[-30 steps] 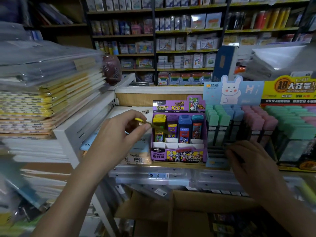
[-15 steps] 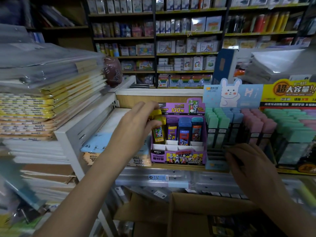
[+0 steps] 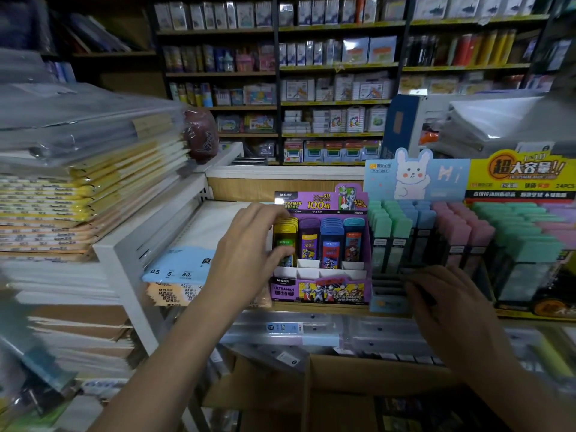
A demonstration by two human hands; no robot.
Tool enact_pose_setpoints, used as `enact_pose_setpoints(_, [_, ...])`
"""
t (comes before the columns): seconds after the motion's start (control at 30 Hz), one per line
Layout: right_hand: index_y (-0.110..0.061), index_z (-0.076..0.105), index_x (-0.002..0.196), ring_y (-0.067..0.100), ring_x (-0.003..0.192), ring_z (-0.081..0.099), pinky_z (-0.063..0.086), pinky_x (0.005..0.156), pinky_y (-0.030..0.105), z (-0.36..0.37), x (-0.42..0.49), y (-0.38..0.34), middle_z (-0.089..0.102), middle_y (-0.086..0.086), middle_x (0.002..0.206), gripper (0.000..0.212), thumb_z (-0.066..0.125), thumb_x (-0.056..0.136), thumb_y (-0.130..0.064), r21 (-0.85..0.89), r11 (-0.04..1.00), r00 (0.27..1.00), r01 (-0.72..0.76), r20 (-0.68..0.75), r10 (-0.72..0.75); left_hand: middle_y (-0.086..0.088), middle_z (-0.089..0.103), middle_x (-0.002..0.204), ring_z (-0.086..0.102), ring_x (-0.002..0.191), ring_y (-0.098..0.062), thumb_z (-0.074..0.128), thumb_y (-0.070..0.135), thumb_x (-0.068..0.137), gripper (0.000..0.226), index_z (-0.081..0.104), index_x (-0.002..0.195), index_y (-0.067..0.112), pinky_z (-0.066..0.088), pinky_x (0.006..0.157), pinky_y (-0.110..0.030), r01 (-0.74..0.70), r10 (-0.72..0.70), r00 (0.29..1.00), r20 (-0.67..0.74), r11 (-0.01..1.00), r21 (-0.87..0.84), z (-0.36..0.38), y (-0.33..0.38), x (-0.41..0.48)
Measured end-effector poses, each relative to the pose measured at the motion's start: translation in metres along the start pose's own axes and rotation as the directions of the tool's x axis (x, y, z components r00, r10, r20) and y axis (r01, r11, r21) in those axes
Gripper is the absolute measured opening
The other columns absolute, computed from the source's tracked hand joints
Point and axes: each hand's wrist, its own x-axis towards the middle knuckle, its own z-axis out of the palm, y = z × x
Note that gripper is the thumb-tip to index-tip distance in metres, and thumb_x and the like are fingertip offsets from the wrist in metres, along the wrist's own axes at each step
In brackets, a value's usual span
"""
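A purple display box (image 3: 321, 291) of lead cases stands on the wooden shelf, with yellow, purple, blue and teal rows. My left hand (image 3: 246, 257) reaches in from the left and pinches the front yellow lead case (image 3: 285, 236) in the leftmost slot, thumb in front and fingers over its top. My right hand (image 3: 448, 304) lies at the front of the light blue rabbit display box (image 3: 386, 304), its fingers curled over the low front edge. That box holds several green, blue and pink cases (image 3: 392, 235).
A white rack (image 3: 124, 241) on the left carries stacked notebooks (image 3: 62, 194) and blue B5 pads (image 3: 177, 263). A yellow display box (image 3: 523, 176) of green cases is at the right. Clear plastic packs (image 3: 311, 332) and an open carton (image 3: 280, 388) lie below. Stocked shelves fill the background.
My left hand brought the yellow lead case from the left and lowered it upright into the leftmost slot of the purple box. My right hand stayed on the blue box.
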Motion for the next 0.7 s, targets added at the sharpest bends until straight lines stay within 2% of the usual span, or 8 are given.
enact_pose_setpoints(0.17, [-0.006, 0.076, 0.095, 0.028, 0.085, 0.059, 0.052, 0.076, 0.039, -0.002, 0.000, -0.001, 0.068, 0.006, 0.092, 0.025, 0.055, 0.091, -0.019, 0.013, 1.000, 1.000, 0.000, 0.025, -0.001, 0.013, 0.053, 0.115, 0.051, 0.103, -0.009, 0.084, 0.024, 0.081, 0.042, 0.060, 0.116, 0.027, 0.057, 0.079, -0.041, 0.029, -0.029, 0.999, -0.013, 0.999, 0.013, 0.002, 0.001, -0.003])
enact_pose_setpoints(0.27, [-0.006, 0.076, 0.097, 0.029, 0.086, 0.060, 0.053, 0.076, 0.040, -0.003, 0.001, -0.001, 0.069, 0.007, 0.093, 0.017, 0.063, 0.090, -0.013, 0.010, 1.000, 0.999, 0.002, 0.043, -0.002, 0.012, 0.053, 0.118, 0.053, 0.108, -0.010, 0.084, 0.023, 0.081, 0.046, 0.059, 0.120, 0.028, 0.055, 0.085, -0.040, 0.060, -0.062, 0.998, -0.029, 0.997, -0.053, 0.002, 0.005, -0.006])
enact_pose_setpoints(0.33, [-0.006, 0.077, 0.099, 0.029, 0.087, 0.062, 0.051, 0.077, 0.035, -0.005, 0.002, 0.000, 0.070, 0.007, 0.094, 0.013, 0.070, 0.088, -0.007, 0.023, 1.000, 0.999, -0.005, 0.048, 0.004, 0.012, 0.054, 0.118, 0.054, 0.109, -0.008, 0.082, 0.024, 0.083, 0.043, 0.060, 0.120, 0.027, 0.052, 0.088, -0.032, 0.056, -0.062, 0.996, -0.070, 0.995, -0.086, 0.001, 0.013, -0.008])
enact_pose_setpoints(0.43, [-0.005, 0.076, 0.101, 0.027, 0.088, 0.064, 0.048, 0.077, 0.031, -0.016, -0.003, -0.002, 0.071, 0.007, 0.096, 0.013, 0.070, 0.089, -0.006, 0.127, 0.990, 0.998, -0.059, 0.004, 0.059, 0.014, 0.055, 0.109, 0.053, 0.097, 0.005, 0.079, 0.022, 0.087, 0.027, 0.066, 0.111, 0.024, 0.042, 0.083, -0.008, 0.029, -0.043, 0.991, -0.129, 0.993, -0.113, -0.003, 0.030, -0.015])
enact_pose_setpoints(0.53, [-0.005, 0.074, 0.098, 0.025, 0.084, 0.063, 0.047, 0.073, 0.027, -0.035, -0.017, -0.002, 0.069, 0.008, 0.094, 0.010, 0.068, 0.091, -0.004, 0.213, 0.975, 0.991, -0.067, -0.099, 0.090, 0.015, 0.056, 0.103, 0.056, 0.090, 0.009, 0.074, 0.019, 0.090, 0.016, 0.068, 0.105, 0.023, 0.040, 0.075, -0.002, -0.010, -0.016, 0.987, -0.157, 0.987, -0.163, -0.001, 0.054, -0.026])
enact_pose_setpoints(0.63, [-0.013, 0.073, 0.099, 0.007, 0.082, 0.059, 0.041, 0.070, 0.010, -0.055, -0.038, 0.009, 0.067, 0.000, 0.092, 0.010, 0.064, 0.094, -0.014, 0.310, 0.943, 0.985, -0.124, -0.080, 0.156, 0.013, 0.060, 0.100, 0.062, 0.088, 0.000, 0.071, 0.018, 0.093, 0.012, 0.068, 0.103, 0.023, 0.047, 0.070, -0.011, -0.029, -0.007, 0.992, -0.126, 0.960, -0.278, 0.012, 0.080, -0.042])
enact_pose_setpoints(0.7, [-0.020, 0.071, 0.094, 0.003, 0.084, 0.060, 0.042, 0.067, 0.009, -0.063, -0.053, 0.020, 0.067, -0.005, 0.087, 0.008, 0.065, 0.094, -0.014, 0.365, 0.915, 0.975, -0.171, -0.069, 0.210, 0.012, 0.062, 0.095, 0.064, 0.086, -0.009, 0.071, 0.018, 0.093, 0.011, 0.068, 0.102, 0.024, 0.050, 0.070, -0.022, -0.009, -0.017, 0.997, -0.069, 0.933, -0.360, 0.027, 0.096, -0.055])
